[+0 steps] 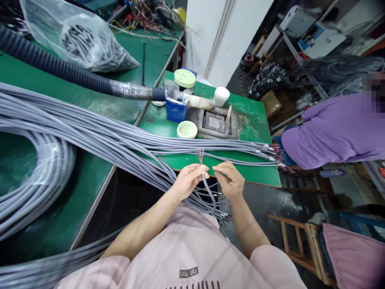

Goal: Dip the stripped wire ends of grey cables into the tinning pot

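My left hand (pixel 190 180) pinches the end of a grey cable (pixel 206 185) between thumb and fingers. Out of the cable's white-banded end, thin stripped wires (pixel 199 155), mostly red with some darker ones, fan upward, and one dark strand points left. Just to the right, my right hand (pixel 230 178) is curled in a pinch, apart from the cable; whatever its fingertips hold, if anything, is too small to make out. Below my hands hang several more grey cable ends (pixel 222 214). A long bundle of grey cables (pixel 120 128) runs across the green tables behind my hands.
On the green table (pixel 255 120) stand a solder pot (pixel 214 121), a blue box (pixel 176 109) with a black hose (pixel 90 82), a white cup (pixel 221 96) and light green lids (pixel 187 129). A coiled cable bundle (pixel 57 168) lies left. A person in purple (pixel 337 128) is at right.
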Tool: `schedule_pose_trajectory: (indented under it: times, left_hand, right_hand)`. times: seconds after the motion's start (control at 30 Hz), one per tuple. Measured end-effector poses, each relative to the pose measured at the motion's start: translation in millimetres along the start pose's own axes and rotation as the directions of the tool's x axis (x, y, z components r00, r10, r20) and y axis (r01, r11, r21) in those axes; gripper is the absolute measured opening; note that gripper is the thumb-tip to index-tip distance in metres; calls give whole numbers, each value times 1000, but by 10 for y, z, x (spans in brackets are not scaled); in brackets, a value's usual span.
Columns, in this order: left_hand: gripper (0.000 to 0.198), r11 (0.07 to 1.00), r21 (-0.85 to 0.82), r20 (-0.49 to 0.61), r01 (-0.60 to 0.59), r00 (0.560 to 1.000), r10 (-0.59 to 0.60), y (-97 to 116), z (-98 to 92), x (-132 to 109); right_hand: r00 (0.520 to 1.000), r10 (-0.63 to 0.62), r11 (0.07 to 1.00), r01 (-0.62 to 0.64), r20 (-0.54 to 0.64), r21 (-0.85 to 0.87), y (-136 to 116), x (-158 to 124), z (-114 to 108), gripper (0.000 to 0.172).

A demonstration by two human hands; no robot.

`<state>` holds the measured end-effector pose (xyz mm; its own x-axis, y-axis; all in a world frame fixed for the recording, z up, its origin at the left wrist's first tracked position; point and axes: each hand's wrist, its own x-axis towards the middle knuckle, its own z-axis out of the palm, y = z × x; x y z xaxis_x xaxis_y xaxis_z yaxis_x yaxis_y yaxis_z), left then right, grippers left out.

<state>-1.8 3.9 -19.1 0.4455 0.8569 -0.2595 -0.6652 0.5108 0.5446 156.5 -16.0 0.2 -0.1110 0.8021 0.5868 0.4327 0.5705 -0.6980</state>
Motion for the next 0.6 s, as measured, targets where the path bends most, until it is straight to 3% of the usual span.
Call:
schedule_pose_trajectory:
  times: [0.33,0.5,0.6]
  left_hand:
    - [34,999,-11,-65,-53,996,52,79,19,35]
    - [32,996,-83,-12,-32,999,31,181,24,10]
    - [34,998,-38,14,-54,998,55,251,28,-15]
  right_hand:
    - [970,-140,982,162,198,-98,-23,19,-25,46]
    - [895,-268,923,344,357,-169,4,139,-19,39]
    - [865,-319,901,404,389,-159,-5,300,-28,36]
